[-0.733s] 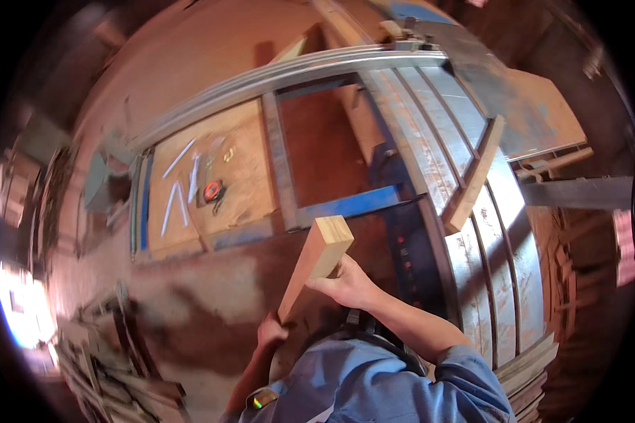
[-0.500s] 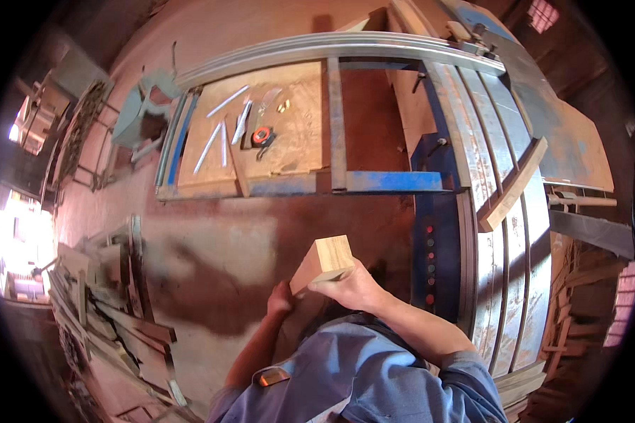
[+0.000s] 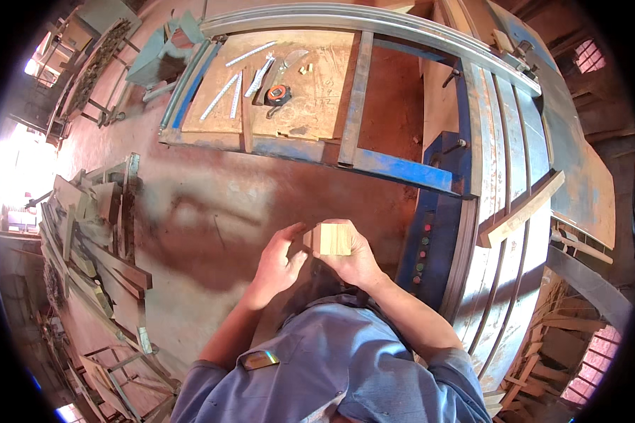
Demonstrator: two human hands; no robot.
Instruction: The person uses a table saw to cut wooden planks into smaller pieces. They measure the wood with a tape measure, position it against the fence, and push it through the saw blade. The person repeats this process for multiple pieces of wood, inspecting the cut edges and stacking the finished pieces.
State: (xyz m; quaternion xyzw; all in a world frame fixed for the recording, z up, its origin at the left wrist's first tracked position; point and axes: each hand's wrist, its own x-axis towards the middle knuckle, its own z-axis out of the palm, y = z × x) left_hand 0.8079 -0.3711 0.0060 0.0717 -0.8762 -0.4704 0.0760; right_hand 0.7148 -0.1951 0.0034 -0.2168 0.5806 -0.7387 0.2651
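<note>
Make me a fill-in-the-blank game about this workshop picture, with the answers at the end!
The right hand grips a block made of ____.
The tape measure is black and ____.
In the picture, the grooved metal table is on the tape measure's ____ side.
The person's shirt is ____.

Missing words: wood; orange; right; blue.

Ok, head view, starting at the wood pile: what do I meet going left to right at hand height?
Wood pile, left hand, block, button panel, wood strip.
</note>
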